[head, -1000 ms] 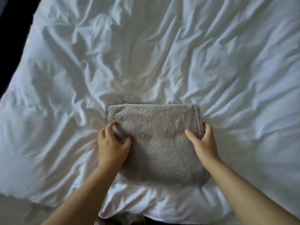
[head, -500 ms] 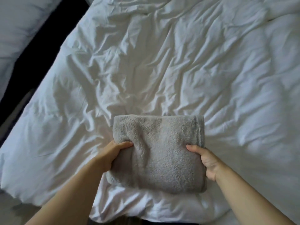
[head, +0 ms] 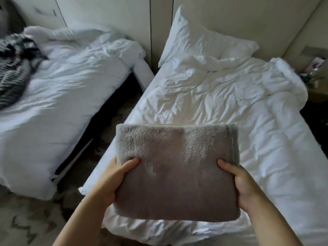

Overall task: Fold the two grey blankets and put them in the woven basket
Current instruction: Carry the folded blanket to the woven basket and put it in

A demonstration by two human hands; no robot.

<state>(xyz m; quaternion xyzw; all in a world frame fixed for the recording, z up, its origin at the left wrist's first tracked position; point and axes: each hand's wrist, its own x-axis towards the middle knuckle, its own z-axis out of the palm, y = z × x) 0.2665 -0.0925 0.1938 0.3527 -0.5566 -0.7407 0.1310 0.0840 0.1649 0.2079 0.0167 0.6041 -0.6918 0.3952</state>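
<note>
- Currently, step in hand = transfer. Folding of this item looks complete: compact rectangle, several layers, edges approx. flush.
- Grey blanket (head: 177,166): held between both hands over the near edge of the bed (head: 239,121), toward its near-left corner. Appears clear of the bedding, top face tilted toward the camera.
- Left hand (head: 113,176): grasps the blanket's left edge, thumb pressed on top, fingers wrapped underneath and hidden.
- Right hand (head: 243,185): same grip on the right edge, thumb on top, fingers under the stack and hidden.
- Woven basket: not in view, pos. cannot be told.
- Second grey blanket: not identifiable in view. Whether it is already folded or stowed cannot be told, so progress est. = mid-task at best.
- Other items: pillow (head: 200,41) at the bed's far edge; second bed (head: 62,95) to the left w/ dark-and-white patterned fabric (head: 14,68) at its far-left corner.
- Next move, est.: locate the basket, then carry w/ both grips maintained and the stack kept level so layers do not slide.
- Placement req.: lower flat into the basket and release only once the base supports the stack.
- Risk, est.: plush pile looks thick and springy, so the fold may open if one grip lets go early.
</note>
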